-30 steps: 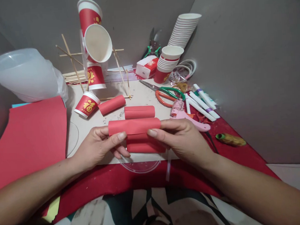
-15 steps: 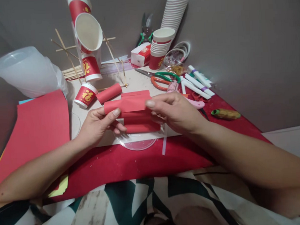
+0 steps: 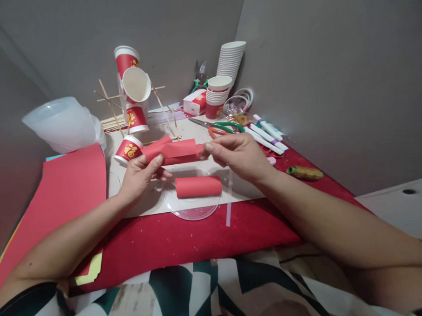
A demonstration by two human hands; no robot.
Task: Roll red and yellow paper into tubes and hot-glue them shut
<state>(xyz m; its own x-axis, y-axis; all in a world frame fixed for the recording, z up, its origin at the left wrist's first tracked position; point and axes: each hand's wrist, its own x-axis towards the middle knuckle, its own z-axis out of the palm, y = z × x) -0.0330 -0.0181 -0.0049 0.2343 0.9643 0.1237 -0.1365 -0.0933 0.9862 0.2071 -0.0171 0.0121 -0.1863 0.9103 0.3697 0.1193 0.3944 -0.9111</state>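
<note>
A piece of red paper [image 3: 179, 148], partly curled and folded, is stretched between my two hands above the board. My left hand [image 3: 142, 175] is closed on its left end, thumb on top. My right hand [image 3: 241, 156] pinches its right end between thumb and fingertips. Below it, a red paper roll [image 3: 198, 187] lies on a clear round plastic lid [image 3: 192, 214]. Behind the held paper, another red roll [image 3: 161, 142] is partly hidden. Close to my left fingers sits a tilted red paper cup [image 3: 128, 149] with a gold character.
Joined paper cups [image 3: 135, 117] and a thin stick frame [image 3: 165, 108] stand at the back. Red paper sheets [image 3: 75, 182] lie left, below a white plastic bag [image 3: 59, 125]. Scissors [image 3: 227, 127], marker pens [image 3: 266, 137], stacked cups [image 3: 215, 102] and a thread spool [image 3: 304, 173] are right.
The view has shifted, so the table things appear lower and smaller. The held paper now sits farther from the roll on the lid, which shows fully. Both hands keep their grip.
</note>
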